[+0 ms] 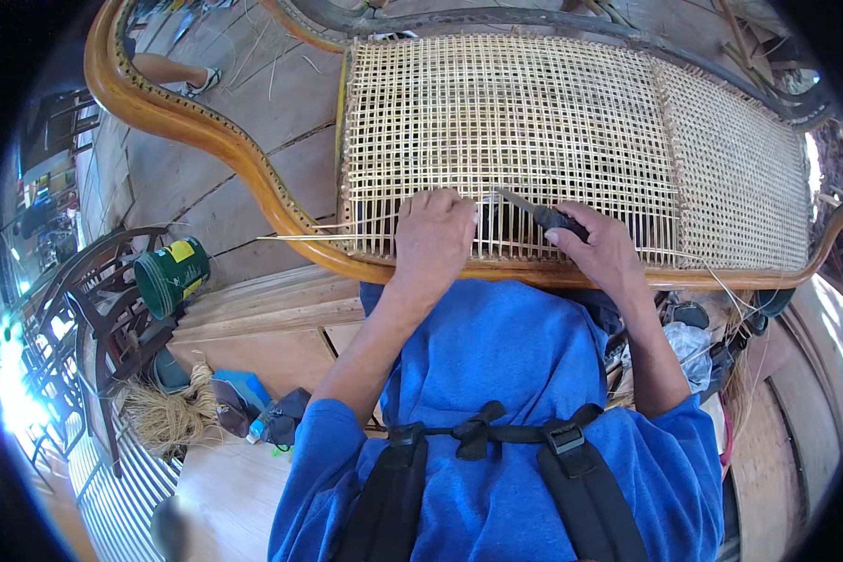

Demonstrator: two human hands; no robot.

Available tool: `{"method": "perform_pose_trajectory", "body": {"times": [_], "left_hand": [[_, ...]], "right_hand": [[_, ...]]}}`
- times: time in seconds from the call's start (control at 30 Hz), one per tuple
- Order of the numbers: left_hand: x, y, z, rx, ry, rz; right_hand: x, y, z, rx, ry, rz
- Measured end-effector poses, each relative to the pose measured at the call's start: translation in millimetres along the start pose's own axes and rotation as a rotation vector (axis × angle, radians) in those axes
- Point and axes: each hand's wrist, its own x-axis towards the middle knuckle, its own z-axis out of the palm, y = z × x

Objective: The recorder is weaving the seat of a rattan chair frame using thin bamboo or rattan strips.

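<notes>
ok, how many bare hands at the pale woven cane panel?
2. Left hand: at the near edge of the pale woven cane panel. Right hand: farther right, holding a black-handled, grey-bladed tool. No others show.

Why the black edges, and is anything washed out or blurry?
In the head view, a fisheye lens leaves a curved black border; white glare burns out part of the far left; a dark patch lower left is blurred; the left hand, right hand and woven cane panel look fairly sharp.
</notes>
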Motion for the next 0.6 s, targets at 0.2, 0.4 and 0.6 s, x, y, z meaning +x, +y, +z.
{"method": "perform_pose_trajectory", "body": {"times": [0.2,0.4,0.6], "left_hand": [[-16.4,22.4,-19.9,-0.39,-0.187,-0.256],[-50.3,-12.7,-42.2,-1.588,0.406,-0.996],[-118.2,-25.1,-64.7,-1.818,0.399,-0.957]], "right_hand": [[-1.5,-32.9,3.5,0.172,0.042,-0.111],[29.1,-73.6,55.2,-0.134,-0.487,-0.719],[92.9,-50.0,102.1,-0.449,-0.168,-0.564]]}}
